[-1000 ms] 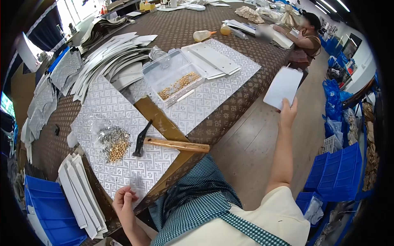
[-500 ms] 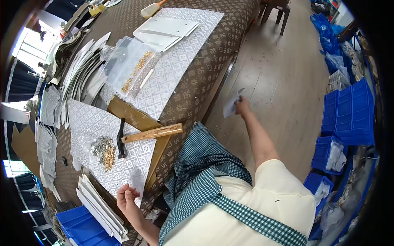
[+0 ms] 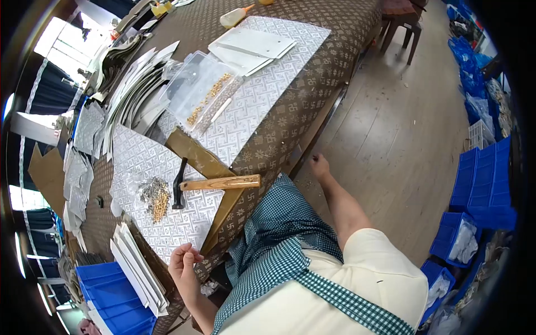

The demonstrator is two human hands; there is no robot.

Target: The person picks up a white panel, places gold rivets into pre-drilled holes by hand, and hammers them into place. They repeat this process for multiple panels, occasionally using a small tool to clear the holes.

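My left hand (image 3: 185, 267) is at the near corner of a white patterned sheet (image 3: 192, 223), fingers curled in toward the thumb; anything between them is too small or hidden to make out. On that sheet lies a heap of small silver and gold metal pieces (image 3: 160, 206), partly in a clear bag. A hammer (image 3: 220, 183) with a wooden handle rests beside it, its head toward the pieces. My right hand (image 3: 320, 167) is low beside the table's side, its fingers closed. What it holds, if anything, is hidden.
A clear compartment box (image 3: 192, 89) with gold pieces, white panels (image 3: 245, 47) and a glue bottle (image 3: 233, 18) are farther up the table. Stacked sheets (image 3: 137, 92) lie left. A blue bin (image 3: 111, 296) stands near left; blue bins (image 3: 483, 181) line the right. A stool (image 3: 399, 25) stands ahead.
My right hand has moved left and down toward the table's side; the pale sheet seen in it before no longer shows plainly. My left hand stays curled near the corner. The view has shifted.
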